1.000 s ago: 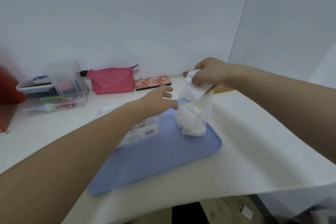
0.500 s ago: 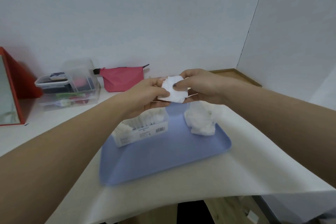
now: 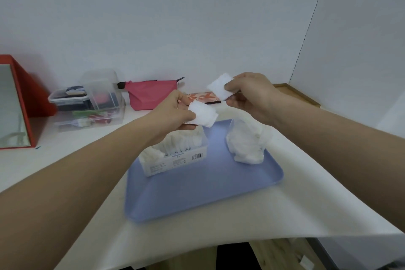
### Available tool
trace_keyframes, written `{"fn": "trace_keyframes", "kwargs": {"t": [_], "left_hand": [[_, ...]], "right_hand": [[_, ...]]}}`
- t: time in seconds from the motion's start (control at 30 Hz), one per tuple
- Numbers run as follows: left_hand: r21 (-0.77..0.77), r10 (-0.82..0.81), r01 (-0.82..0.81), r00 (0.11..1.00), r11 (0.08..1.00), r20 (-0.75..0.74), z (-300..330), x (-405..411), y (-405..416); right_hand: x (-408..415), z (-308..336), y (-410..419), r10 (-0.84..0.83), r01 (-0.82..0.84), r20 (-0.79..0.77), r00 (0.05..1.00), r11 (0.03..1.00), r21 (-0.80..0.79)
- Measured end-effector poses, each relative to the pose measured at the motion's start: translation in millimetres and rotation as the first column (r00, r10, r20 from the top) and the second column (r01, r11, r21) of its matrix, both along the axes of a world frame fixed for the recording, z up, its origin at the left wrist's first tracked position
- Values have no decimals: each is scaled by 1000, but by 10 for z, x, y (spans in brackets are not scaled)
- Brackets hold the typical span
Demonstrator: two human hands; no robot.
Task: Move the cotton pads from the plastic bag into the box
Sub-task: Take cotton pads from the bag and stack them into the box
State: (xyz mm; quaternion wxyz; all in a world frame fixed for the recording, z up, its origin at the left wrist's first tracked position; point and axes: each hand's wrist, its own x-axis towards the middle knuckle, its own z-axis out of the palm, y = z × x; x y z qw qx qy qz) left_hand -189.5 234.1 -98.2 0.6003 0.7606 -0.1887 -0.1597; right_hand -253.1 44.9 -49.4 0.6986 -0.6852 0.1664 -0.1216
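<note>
- Head view: half a second ago I saw both hands joined on one white wad; now they are apart, each with its own share.
- My left hand [image 3: 175, 114] pinches a small stack of square white cotton pads [image 3: 202, 116] between thumb and fingers, held above the clear plastic box [image 3: 175, 155]. The stack lies roughly flat, its free edge pointing right, towards the other hand.
- My right hand [image 3: 249, 96] pinches a single square white cotton pad [image 3: 220, 89] by one corner, higher and further back; the pad tilts up and to the left. It is square, so I see no long axis.
- The box stands on the left of the pale blue plastic tray [image 3: 197, 195], already holding upright rows of pads, its long side running left to right.
- The clear plastic bag of pads [image 3: 247, 144] stands upright on the tray's right side, mouth up, just below my right hand.
- The tray sits on the white table [image 3: 306, 193].
</note>
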Motion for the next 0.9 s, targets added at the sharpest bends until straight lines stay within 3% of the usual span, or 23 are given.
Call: {"fn": "trace_keyframes", "kwargs": {"t": [0.1, 0.23, 0.37, 0.57, 0.9], "left_hand": [[-10, -32, 32, 999, 999, 18, -11, -3, 4], [-35, -81, 82, 996, 996, 28, -20, -47, -31], [-90, -55, 54, 998, 995, -13, -9, -78, -37], [-220, 16, -59, 981, 974, -195, 39, -64, -40], [-55, 80, -76, 995, 996, 66, -121, 97, 12]], "right_hand": [[-22, -19, 148, 58, -56, -4, 998, 978, 199], [-26, -215, 374, 95, -90, -36, 995, 991, 101], [32, -402, 472, -20, 18, -67, 998, 1000, -26], [72, -479, 513, -93, 96, -49, 994, 993, 62], [50, -527, 442, -81, 63, -69, 994, 971, -230]]}}
